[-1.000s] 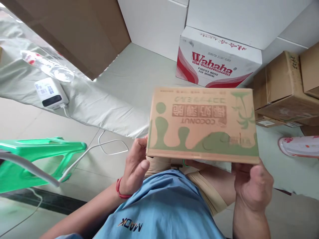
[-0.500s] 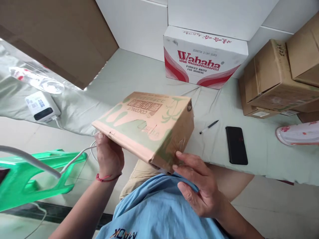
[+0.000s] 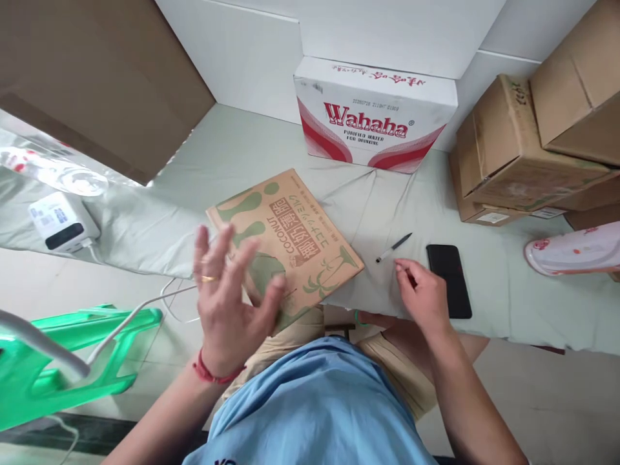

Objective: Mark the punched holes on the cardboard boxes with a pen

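Note:
A brown cardboard box [image 3: 305, 226] printed with green palm shapes and COCONUT lettering sits on the cloth-covered surface, its near corner reaching past the edge. My left hand [image 3: 235, 297], with a ring and a red cord bracelet, is over the box's left side, fingers spread and holding nothing; whether it touches the box I cannot tell. To the right of the box, my right hand [image 3: 423, 294] is closed with its fingers curled in, and nothing shows in it. Its fingertips are close beside a black-and-white pen [image 3: 394, 247], which lies flat. A black phone [image 3: 450, 281] lies just right of that hand.
A white and red Wahaha carton [image 3: 372, 119] stands against the wall. Stacked cardboard boxes [image 3: 523, 142] rise at the right, and a large carton [image 3: 97, 77] at the back left. A white device with a cable [image 3: 62, 223] sits left, above a green plastic stool [image 3: 82, 365].
The coconut box, earlier tilted up in both hands, now rests turned on the surface. My left hand has let go and opened over it; my right hand has moved right, beside the pen.

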The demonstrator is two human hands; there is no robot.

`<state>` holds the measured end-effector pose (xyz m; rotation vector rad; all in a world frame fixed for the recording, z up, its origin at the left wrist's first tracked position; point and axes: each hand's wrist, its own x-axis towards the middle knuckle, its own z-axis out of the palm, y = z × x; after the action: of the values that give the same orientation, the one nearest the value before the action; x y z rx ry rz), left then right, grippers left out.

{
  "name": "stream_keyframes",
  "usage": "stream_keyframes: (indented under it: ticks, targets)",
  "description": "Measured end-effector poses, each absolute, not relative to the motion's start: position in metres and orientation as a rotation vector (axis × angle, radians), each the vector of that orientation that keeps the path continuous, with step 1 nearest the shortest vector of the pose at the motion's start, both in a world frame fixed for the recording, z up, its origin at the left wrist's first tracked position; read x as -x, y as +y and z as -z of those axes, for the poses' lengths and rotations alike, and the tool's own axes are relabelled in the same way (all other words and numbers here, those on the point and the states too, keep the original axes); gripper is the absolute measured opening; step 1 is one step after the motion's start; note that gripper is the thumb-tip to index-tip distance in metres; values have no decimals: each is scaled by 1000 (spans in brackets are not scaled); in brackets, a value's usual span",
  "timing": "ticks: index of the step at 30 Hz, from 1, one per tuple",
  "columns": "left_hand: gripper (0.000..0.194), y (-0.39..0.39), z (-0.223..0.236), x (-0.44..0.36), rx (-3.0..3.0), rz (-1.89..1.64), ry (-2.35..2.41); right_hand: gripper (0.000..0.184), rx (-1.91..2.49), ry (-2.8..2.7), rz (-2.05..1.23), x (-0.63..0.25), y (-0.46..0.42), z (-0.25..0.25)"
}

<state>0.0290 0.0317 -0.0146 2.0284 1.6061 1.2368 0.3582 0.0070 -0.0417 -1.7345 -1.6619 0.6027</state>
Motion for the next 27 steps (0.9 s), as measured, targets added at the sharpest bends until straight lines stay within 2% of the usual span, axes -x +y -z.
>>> stream_keyframes:
  ticks: [2, 6, 10, 15, 17, 20, 23, 26, 27]
  targets:
    - [56, 16, 0, -41, -2279, -1227, 1559, 40, 1973, -1778, -467, -378, 29, 51]
    - [48, 4, -18, -57, -2554, -948, 1315, 59, 2321, -2182, -356, -393, 66, 49]
    - [50, 19, -26, -65, -2629, -752, 1317, 48, 2353, -2508, -310, -388, 91, 34]
    - [71, 44, -25, -79, -2604, -425, 1342, 31, 2279, -2577, -320, -389, 95, 30]
    - [74, 49, -23, -83, -2573, -379, 1369, 22, 2243, -2391, -255, -395, 84, 28]
    - [72, 53, -22, -86, -2540, -387, 1383, 6, 1963, -1723, -330, -401, 58, 22]
    - [73, 55, -23, -86, -2522, -395, 1381, 23, 1412, -1035, -741, -390, 33, 17]
    - [74, 56, -24, -85, -2519, -388, 1387, 14, 1086, -677, -1136, -361, 18, 22]
    - [75, 57, -25, -85, -2517, -391, 1388, 18, 1048, -638, -1235, -349, 15, 26]
